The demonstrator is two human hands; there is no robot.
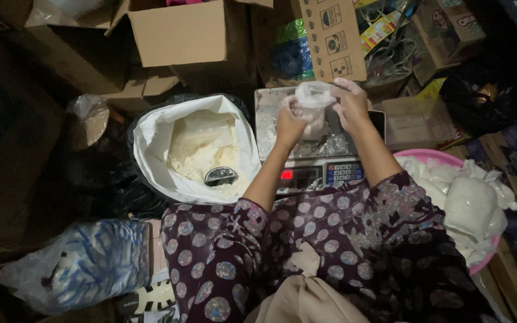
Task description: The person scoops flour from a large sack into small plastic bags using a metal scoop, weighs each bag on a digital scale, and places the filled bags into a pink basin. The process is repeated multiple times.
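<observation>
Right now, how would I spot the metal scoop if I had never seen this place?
Find the big white sack of pale powder standing open left of the digital scale. Look inside it, at the near edge of the powder heap. The scoop lies there half sunk, the only dark, shiny metal thing among all that white.

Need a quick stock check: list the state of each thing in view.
Small bag: held over the scale by left hand and right hand, top open.
Scale: switched on, display lit.
Flour sack: open, scoop inside.
Pink basin: filled with bags.
</observation>
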